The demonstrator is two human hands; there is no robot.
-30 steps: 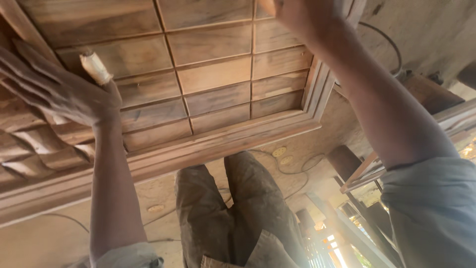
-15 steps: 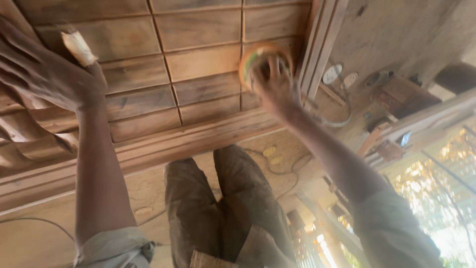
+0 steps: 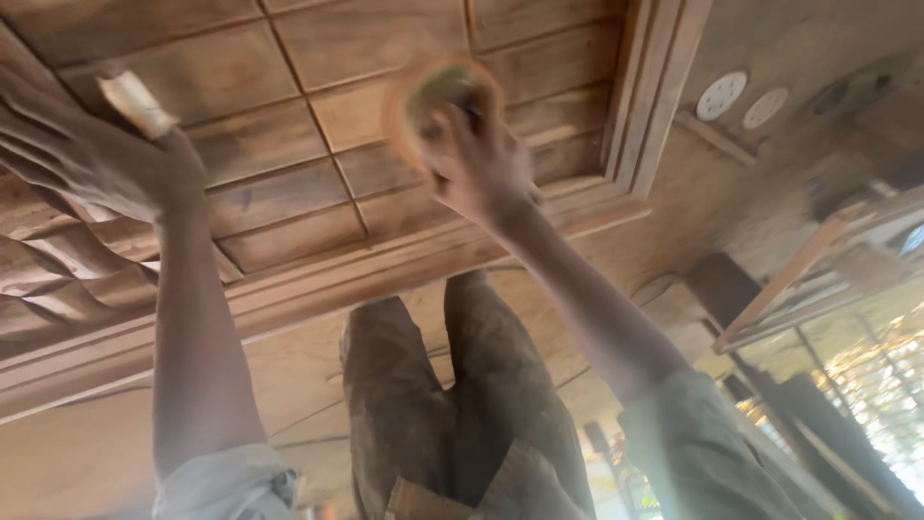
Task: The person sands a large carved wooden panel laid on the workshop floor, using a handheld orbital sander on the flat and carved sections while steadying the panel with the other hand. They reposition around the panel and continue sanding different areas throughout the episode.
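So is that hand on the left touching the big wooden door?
Touching. The head view shows the left hand spread flat against the panelled wooden door, its fingers pressed on the wood with no gap.

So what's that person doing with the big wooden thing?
A person leans over a large panelled wooden door. Their right hand presses a round disc against one of the panels; it looks like a sanding disc, but it is blurred. Their left hand lies flat on the wood, with a small pale scrap at the thumb. Two spare white discs lie nearby.
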